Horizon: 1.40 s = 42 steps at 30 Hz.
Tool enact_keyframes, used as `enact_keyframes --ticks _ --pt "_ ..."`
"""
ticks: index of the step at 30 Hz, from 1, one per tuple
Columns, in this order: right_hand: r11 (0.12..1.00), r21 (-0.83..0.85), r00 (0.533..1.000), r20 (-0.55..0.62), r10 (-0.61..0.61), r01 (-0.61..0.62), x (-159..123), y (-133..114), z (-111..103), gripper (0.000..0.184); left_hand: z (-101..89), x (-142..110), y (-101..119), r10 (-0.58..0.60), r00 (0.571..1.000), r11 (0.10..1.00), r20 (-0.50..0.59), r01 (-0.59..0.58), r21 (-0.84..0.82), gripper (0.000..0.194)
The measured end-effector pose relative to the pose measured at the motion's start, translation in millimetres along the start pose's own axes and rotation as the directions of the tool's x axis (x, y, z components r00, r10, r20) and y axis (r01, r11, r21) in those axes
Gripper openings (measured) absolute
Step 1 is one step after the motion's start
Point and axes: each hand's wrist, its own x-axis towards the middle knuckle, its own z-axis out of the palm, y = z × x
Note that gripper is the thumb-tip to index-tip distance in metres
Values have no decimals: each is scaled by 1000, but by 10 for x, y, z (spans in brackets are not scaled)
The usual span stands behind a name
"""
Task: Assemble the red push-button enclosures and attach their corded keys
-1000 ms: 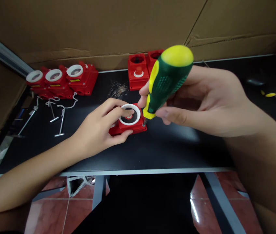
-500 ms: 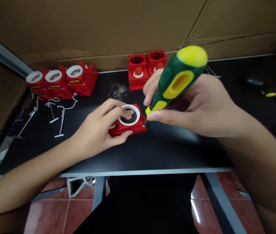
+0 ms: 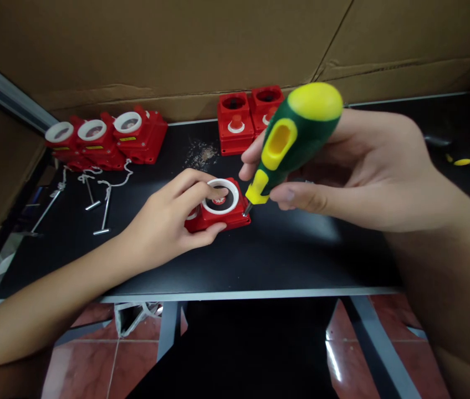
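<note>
A red box with a white ring (image 3: 235, 217) lies on the black tabletop, its left part covered by my left hand (image 3: 180, 213). That hand grips the box, with a fingertip on the dark disc inside the ring and the thumb along the near side. My right hand (image 3: 355, 172) is closed round a green and yellow screwdriver (image 3: 301, 130), which leans to the right. Its metal tip meets a screw at the box's near right corner.
Three red boxes with white rings (image 3: 127, 138) stand at the back left, with small metal hammers (image 3: 104, 213) on cords before them. Two red boxes with red buttons (image 3: 235, 124) stand at the back, beside scattered crumbs (image 3: 202, 155). Cardboard (image 3: 202, 50) walls the back.
The screwdriver handle has rolled in my right fingers and its tilt has shifted, while its tip keeps to the same corner. My left hand and the box have hardly moved.
</note>
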Motion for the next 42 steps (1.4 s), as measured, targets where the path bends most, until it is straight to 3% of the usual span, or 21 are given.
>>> enact_keyframes --ticks 7,14,20,26,34,42 --pt "998 51 999 48 -24 21 6 84 7 31 11 25 -34 43 999 999 -17 -43 -24 20" --pt "999 50 1000 5 -9 9 18 96 17 37 30 27 -34 61 998 998 -13 -62 -25 21" --pt "997 49 997 36 -65 63 116 172 98 41 28 22 -31 82 996 996 -32 -83 -12 21" --pt "994 104 1000 8 -22 22 86 135 86 45 28 25 -41 70 997 997 -20 -71 -24 22" --pt "995 93 997 79 18 -25 16 42 -17 24 -4 18 -37 16 1000 999 -7 -16 -48 22" --pt "990 130 999 5 -49 48 86 193 40 45 12 13 -24 34 999 999 -10 -35 -38 23"
